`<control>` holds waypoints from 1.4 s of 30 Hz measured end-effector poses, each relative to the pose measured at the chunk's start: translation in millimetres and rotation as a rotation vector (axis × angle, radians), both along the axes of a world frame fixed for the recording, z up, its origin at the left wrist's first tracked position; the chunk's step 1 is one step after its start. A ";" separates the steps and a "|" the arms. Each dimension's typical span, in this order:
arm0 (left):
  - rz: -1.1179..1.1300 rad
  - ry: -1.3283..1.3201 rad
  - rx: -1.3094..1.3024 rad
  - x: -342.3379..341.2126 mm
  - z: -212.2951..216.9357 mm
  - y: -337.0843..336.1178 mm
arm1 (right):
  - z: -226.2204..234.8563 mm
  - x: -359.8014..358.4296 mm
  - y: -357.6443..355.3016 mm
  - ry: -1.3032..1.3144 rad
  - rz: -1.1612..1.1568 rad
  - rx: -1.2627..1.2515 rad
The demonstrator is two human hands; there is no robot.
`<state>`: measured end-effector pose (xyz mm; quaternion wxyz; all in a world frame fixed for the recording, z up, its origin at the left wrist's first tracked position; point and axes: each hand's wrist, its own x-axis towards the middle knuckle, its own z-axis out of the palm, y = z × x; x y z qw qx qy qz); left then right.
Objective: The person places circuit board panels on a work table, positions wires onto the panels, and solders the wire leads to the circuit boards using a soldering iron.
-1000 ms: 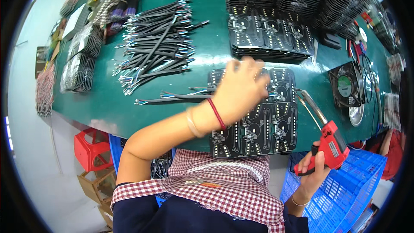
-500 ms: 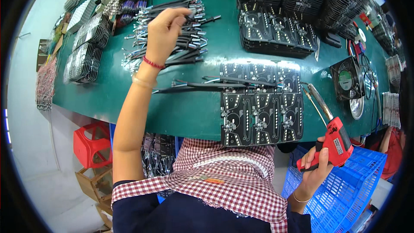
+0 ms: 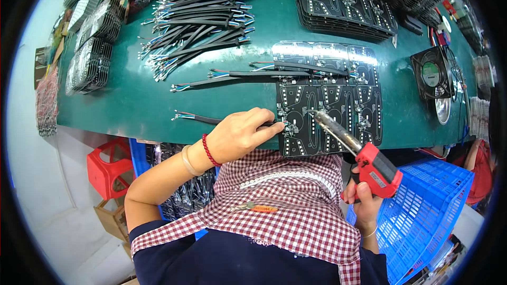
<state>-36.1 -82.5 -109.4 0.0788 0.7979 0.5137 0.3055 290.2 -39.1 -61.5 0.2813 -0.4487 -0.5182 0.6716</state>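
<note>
My left hand [image 3: 244, 134] pinches a black sleeved cable [image 3: 206, 119], its wire end held at the left edge of a black circuit board panel [image 3: 330, 126]. My right hand [image 3: 363, 198] grips a red and black soldering gun [image 3: 377, 171] by its handle. The gun's metal tip hangs over the panel, a little right of the cable end; whether it touches cannot be made out. Several other cables [image 3: 253, 74] lie across the panel's upper row, their free ends reaching left over the table.
A heap of black cables [image 3: 203, 13] lies at the far left of the green table [image 3: 132, 108]. Stacked circuit boards [image 3: 343, 8] stand at the back right. A fan [image 3: 430, 73] sits on the right, near a metal dish [image 3: 443, 111]. Below are a blue crate [image 3: 422, 206] and red stool [image 3: 110, 168].
My left hand has come down from the cable heap to the panel's left edge, bringing a cable. My right hand has moved the soldering gun left, its tip now over the panel.
</note>
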 end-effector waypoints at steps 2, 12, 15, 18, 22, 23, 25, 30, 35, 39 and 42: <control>0.008 -0.011 0.014 0.0 0.8 -0.5 | -6.6 2.3 -5.6 0.005 0.009 -0.020; 0.044 0.006 0.025 0.2 -0.3 -0.5 | -26.7 -3.0 -15.9 -0.028 0.104 -0.043; 0.055 0.004 0.028 1.6 -0.8 -0.4 | -27.2 -4.9 -15.4 -0.031 0.123 -0.046; 0.047 0.074 0.033 2.6 -0.8 -2.4 | -30.2 -5.3 -17.4 -0.044 0.116 -0.013; 0.047 0.063 0.041 2.0 -2.7 -1.1 | -36.8 -3.4 -18.4 -0.076 0.131 0.008; 0.046 0.060 0.045 1.9 -2.6 -0.9 | -37.0 -4.3 -17.5 -0.080 0.160 0.020; 0.045 0.052 0.043 1.5 -4.1 -0.2 | -37.4 -5.2 -17.6 -0.084 0.189 0.032; 0.045 0.040 0.035 2.1 -3.6 0.1 | -33.6 -12.2 -23.2 -0.187 0.105 0.092; 0.048 0.052 0.024 3.2 -3.5 0.1 | -39.8 2.1 -18.6 -0.124 0.205 0.047; 0.059 0.052 0.026 3.6 -3.2 0.7 | -28.3 -6.7 -20.6 0.050 0.072 -0.076; 0.061 -0.012 0.015 0.2 -4.1 3.4 | -29.7 -4.1 -20.6 -0.036 0.094 0.007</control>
